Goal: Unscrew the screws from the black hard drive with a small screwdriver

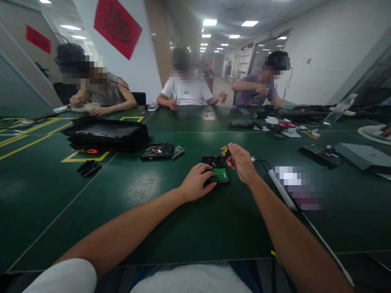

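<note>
In front of me on the green table lies a hard drive (220,176) with its green circuit board facing up. My left hand (197,182) grips its left side, the fingers over the top and the thumb along the near edge. Above the drive's right side, my right hand (240,162) is closed around a screwdriver (226,152) with a black and yellow handle. The screwdriver's tip points down towards the drive, but I cannot tell whether it touches.
Left of the drive lie another opened drive (157,151) and a loose circuit board (178,152). Stacked black trays (105,132) stand further left. A power strip (282,189) with a cable lies right, and a grey metal case (363,156) beyond. Three people sit opposite.
</note>
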The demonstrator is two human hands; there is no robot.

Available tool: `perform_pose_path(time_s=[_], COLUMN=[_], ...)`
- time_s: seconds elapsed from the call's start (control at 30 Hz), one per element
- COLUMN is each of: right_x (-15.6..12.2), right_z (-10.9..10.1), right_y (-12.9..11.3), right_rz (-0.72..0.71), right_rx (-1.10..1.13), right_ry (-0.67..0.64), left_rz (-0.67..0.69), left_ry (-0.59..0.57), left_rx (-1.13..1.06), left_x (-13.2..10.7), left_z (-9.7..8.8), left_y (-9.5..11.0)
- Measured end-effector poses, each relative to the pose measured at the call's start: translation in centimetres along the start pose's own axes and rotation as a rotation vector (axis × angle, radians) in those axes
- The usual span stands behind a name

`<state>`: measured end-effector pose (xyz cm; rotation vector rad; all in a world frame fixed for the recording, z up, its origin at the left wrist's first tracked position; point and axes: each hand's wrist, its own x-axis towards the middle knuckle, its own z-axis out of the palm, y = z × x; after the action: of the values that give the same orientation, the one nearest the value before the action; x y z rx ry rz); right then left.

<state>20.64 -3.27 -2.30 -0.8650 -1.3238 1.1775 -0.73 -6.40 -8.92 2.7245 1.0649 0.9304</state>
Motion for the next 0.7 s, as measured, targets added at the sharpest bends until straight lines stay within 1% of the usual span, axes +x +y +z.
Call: perform_pose_path(time_s=[0.4,0.6,0.7], right_x=[0.12,0.01,-0.05], right_z=[-0.16,-0.03,0.15], right_y=[0.03,-0.2,-0.13], right_rz=[0.035,-0.016,-0.008], right_rx=[0.043,-0.032,-0.044], right_ry=[-0.018,0.016,0.036], left_rz=[0.0,-0.003,-0.008], left_ry=[-0.003,-0.005,-0.003], left_rx=[0.007,-0.003,-0.004], left_x=[0.04,0.01,0.01], left_z=[-0.19,-0.14,-0.08], left_y=[0.2,0.11,0.06])
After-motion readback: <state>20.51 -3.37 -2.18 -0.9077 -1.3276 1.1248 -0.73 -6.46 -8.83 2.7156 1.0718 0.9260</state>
